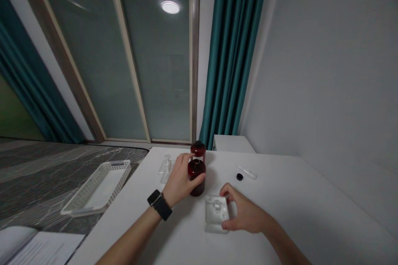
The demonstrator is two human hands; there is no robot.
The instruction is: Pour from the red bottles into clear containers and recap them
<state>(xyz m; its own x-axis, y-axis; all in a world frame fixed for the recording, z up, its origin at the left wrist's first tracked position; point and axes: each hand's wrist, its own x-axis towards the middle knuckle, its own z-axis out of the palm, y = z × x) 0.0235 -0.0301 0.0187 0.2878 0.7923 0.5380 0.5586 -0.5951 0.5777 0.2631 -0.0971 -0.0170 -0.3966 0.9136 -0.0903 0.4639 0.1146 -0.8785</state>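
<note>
With fingers and thumb spread around its sides, my left hand (179, 180) grips a dark amber bottle (196, 169) that stands upright on the white table (273, 232). A second amber bottle (199, 149), with a black top, is right behind it. My right hand (244, 212) has its thumb and fingertips on the right side of a clear square bottle (214, 214) with a round open neck. A small black cap (239, 177) and a clear dropper-like piece (247, 172) lie farther back on the right. Partly behind my left hand is a clear bottle (164, 169) with a pump-like top.
Lower down on the left, a white perforated basket (99, 186) rests on the dark striped carpet or cover. An open book (40, 248) lies at the lower left. Behind the table are a white cabinet (234, 144), a teal curtain (233, 49) and glass sliding doors (155, 70).
</note>
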